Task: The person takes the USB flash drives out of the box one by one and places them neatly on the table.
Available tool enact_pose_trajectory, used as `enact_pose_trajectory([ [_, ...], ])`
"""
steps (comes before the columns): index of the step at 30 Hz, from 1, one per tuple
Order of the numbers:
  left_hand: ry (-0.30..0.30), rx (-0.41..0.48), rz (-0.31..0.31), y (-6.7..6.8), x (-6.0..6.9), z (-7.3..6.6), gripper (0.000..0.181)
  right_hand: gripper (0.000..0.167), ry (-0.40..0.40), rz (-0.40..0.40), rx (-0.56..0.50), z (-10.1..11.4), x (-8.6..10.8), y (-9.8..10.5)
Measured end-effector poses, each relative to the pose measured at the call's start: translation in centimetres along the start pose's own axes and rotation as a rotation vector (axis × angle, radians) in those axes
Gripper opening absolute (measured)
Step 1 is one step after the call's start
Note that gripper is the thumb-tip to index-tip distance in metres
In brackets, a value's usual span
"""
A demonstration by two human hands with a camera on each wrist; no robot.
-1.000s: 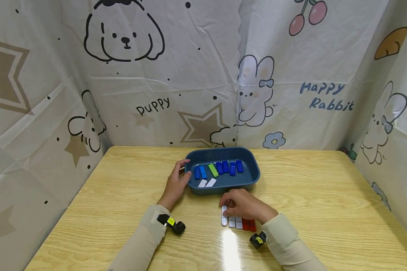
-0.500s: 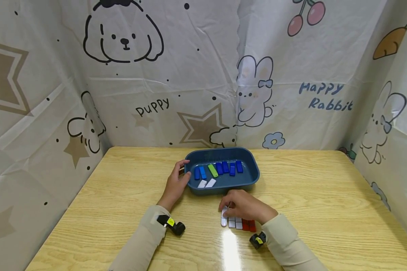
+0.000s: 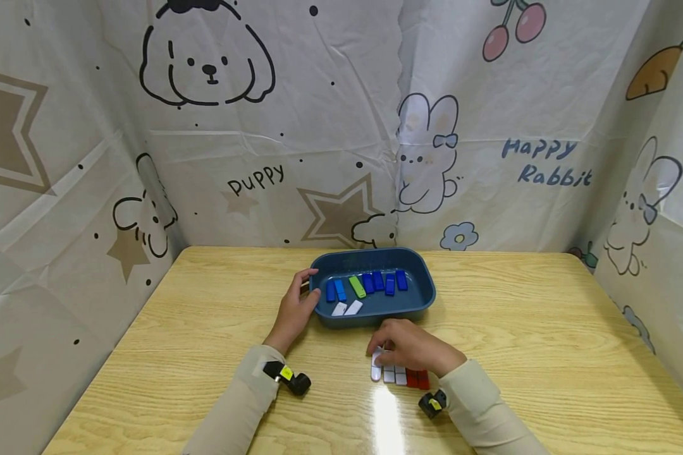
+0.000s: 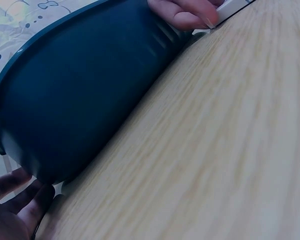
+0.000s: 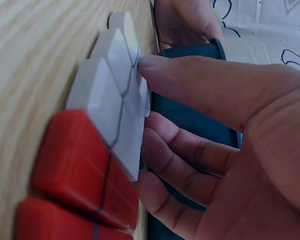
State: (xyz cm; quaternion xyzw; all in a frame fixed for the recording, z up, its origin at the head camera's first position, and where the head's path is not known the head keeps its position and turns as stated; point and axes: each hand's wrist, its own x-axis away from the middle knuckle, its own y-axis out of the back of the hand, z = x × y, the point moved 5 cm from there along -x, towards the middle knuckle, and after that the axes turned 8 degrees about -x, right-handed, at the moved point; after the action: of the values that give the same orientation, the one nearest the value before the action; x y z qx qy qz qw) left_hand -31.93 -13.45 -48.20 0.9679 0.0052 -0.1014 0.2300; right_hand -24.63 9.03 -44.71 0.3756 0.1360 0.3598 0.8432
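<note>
My left hand (image 3: 295, 309) holds the left end of a dark blue plastic bin (image 3: 375, 320), thumb and fingers set about its corner. In the left wrist view, fingers (image 4: 32, 205) touch the low side of the bin. Just in front of the bin, my right hand (image 3: 406, 342) pinches a white rounded block (image 3: 375, 373) that stands leftmost in a row on the table. To its right come white blocks (image 3: 395, 376) with a groove across the middle, then red blocks (image 3: 417, 379). The right thumb (image 5: 157, 65) touches the white end; the other fingertips are behind the row.
Inside the bin lie several dark blue blocks (image 3: 389, 284), lighter blue ones (image 3: 340, 290), a green one (image 3: 357, 287) and white ones (image 3: 353, 308). A patterned curtain (image 3: 250, 215) borders the wooden table (image 3: 535, 328) at the back and sides.
Almost nothing moves. The right hand and the white block under it shift very slightly; the left hand stays on the bin.
</note>
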Motion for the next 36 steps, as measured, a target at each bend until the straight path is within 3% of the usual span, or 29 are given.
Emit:
enact_pose_trajectory([
  [6,0.014,-0.008,0.008,-0.1,0.0,0.2,0.039,0.014,-0.01,0.008,-0.013,0.1,0.1,0.0],
  [22,-0.018,-0.008,0.0,0.0,-0.1,0.2,0.038,0.023,0.019,-0.018,-0.021,1.3,0.1,0.7],
  [28,-0.047,0.022,0.026,0.0,-0.1,0.2,0.039,0.019,0.076,-0.125,-0.065,2.5,0.3,1.5],
  [36,-0.08,0.049,0.1,0.9,1.3,-3.6,0.04,0.009,0.159,-0.366,-0.065,3.1,0.7,2.8],
])
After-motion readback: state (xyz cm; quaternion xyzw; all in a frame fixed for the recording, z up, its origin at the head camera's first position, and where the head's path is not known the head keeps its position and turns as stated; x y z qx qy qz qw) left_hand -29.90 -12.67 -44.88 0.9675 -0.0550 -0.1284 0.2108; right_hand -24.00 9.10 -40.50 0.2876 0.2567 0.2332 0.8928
